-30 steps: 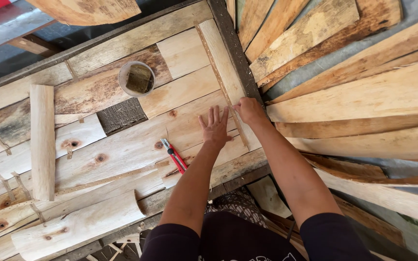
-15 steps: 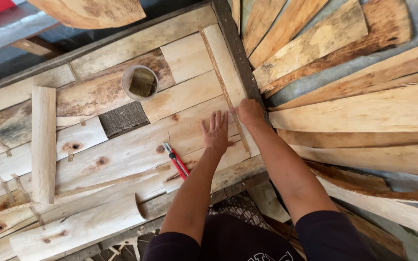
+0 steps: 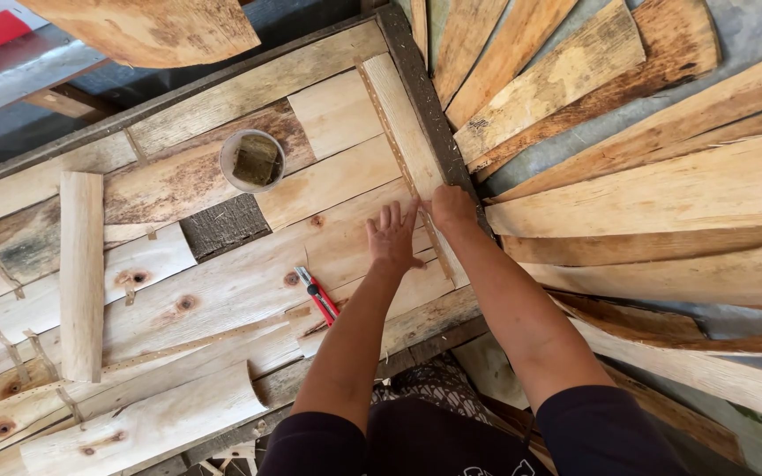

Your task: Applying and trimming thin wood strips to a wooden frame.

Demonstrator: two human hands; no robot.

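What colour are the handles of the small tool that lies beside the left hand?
Red, with a dark part; the tool shows best in the head view.

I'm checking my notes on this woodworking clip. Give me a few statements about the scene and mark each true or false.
1. Both hands rest on the veneer sheets at the frame's right edge. True: left hand, right hand.
2. The red cutter is in the left hand. False: it lies on the wood below that hand.
3. A round cup sits on the sheets. True.
4. Loose planks fan out left of the frame. False: they lie to its right.
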